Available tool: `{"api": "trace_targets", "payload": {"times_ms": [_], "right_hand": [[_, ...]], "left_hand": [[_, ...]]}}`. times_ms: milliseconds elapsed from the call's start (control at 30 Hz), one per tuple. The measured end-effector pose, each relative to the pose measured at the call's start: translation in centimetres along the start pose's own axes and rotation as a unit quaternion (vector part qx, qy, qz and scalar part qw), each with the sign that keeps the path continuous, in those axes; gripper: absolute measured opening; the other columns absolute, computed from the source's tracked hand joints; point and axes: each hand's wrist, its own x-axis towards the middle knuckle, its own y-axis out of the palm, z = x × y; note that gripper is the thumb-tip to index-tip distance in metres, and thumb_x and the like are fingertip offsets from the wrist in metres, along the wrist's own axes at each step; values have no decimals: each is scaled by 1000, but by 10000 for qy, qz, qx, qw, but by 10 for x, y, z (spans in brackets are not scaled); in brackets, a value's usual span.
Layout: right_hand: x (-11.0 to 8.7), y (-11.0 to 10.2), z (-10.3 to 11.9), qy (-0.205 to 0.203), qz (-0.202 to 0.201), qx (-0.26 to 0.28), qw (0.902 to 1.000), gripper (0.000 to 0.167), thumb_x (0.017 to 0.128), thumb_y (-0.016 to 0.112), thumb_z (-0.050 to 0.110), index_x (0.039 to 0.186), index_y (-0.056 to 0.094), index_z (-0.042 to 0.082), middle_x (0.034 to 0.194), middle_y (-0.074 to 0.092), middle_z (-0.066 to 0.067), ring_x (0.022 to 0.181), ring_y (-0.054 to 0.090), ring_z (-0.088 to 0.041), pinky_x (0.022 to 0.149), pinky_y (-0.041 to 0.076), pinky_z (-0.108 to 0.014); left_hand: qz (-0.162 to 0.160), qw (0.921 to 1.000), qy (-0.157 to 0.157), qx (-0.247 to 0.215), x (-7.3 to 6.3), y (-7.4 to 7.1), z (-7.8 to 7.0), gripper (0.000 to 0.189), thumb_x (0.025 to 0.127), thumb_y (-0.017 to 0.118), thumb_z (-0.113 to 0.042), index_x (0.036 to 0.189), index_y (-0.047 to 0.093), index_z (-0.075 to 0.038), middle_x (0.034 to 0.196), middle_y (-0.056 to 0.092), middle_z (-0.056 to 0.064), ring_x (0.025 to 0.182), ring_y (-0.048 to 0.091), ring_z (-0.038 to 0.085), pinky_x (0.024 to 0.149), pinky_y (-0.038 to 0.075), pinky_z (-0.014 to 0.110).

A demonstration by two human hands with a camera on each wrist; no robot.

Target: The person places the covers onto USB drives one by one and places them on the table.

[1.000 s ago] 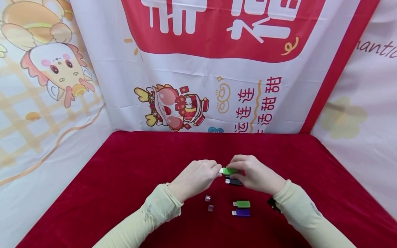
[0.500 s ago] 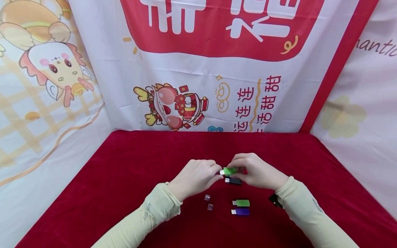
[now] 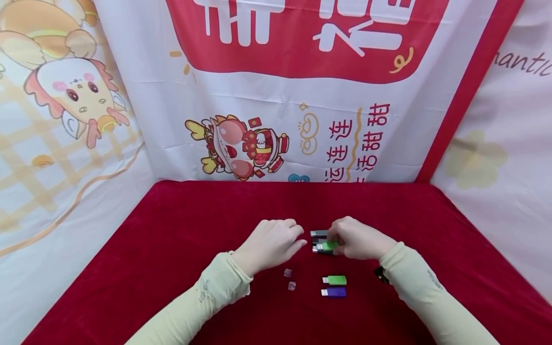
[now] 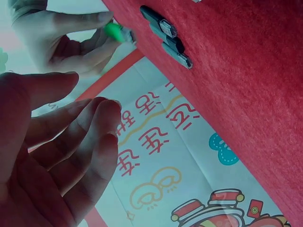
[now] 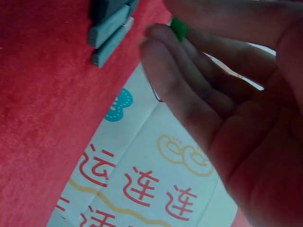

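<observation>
My right hand (image 3: 360, 239) pinches a bright green USB stick (image 3: 329, 246) between thumb and fingers, its metal plug facing left. The held stick is above the dark USB sticks (image 3: 319, 234), which lie side by side on the red cloth. In the right wrist view only a bit of the green stick (image 5: 178, 29) shows behind the fingers. Left of the dark sticks is my left hand (image 3: 272, 244). Its fingers are loosely bent with a gap to the thumb, and nothing shows between them in the left wrist view.
Nearer the body lie a second green USB stick (image 3: 337, 280) and a purple USB stick (image 3: 336, 292). Two small clear caps (image 3: 292, 286) rest to their left. A dark object (image 3: 381, 275) sits by the right sleeve. Printed cloth walls (image 3: 276, 96) border the red table (image 3: 207, 206).
My left fingers, earlier at the green stick's plug end, are now apart from it. My right hand has brought the green stick slightly right and nearer, over the dark sticks, uncovering the farthest one.
</observation>
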Motion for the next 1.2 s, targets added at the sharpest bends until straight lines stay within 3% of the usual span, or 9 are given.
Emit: {"api": "trace_targets", "payload": {"times_ms": [200,367,567,933,1100,1200], "right_hand": [[1,7,-3,134,367,-61,9992,16,76,85,9,88,76,9,79,64,6,66,55,-4,62,52,-24],[6,13,1,-178,481,-159,9986,11,76,84,8,81,75,9,69,62,9,58,52,-2,56,49,-23],[9,17,5,-318,491,-154,9982,14,74,87,12,81,76,7,69,64,8,57,53,1,56,49,-21],[7,17,8,94,294,-643,9975,21,70,90,26,75,73,16,64,55,14,57,49,-3,53,46,-24],[2,6,13,137,334,-432,9984,17,74,88,22,79,74,15,68,58,12,60,51,-3,56,48,-24],[-5,-3,15,382,640,-159,9971,18,74,88,22,83,75,13,71,60,10,63,53,-3,59,49,-25]], "left_hand": [[177,9998,-102,54,1,3,0,21,93,67,-35,81,67,-18,72,56,-4,58,57,11,47,45,26],[429,9990,-144,-25,1,3,0,23,92,68,-36,78,66,-18,70,56,-4,58,56,11,47,45,25],[556,9981,-226,-110,-1,4,-1,21,91,70,-36,79,67,-18,70,57,-4,58,56,11,48,45,25],[648,9976,-237,-63,-3,4,-1,22,93,66,-35,79,69,-19,69,57,-5,60,57,11,49,47,27],[817,9962,-256,-139,-4,4,-1,22,93,67,-35,80,69,-19,69,58,-4,59,56,10,49,46,25],[860,9959,-233,-162,-4,4,0,21,93,67,-35,80,69,-18,69,58,-4,60,56,10,50,46,25]]}}
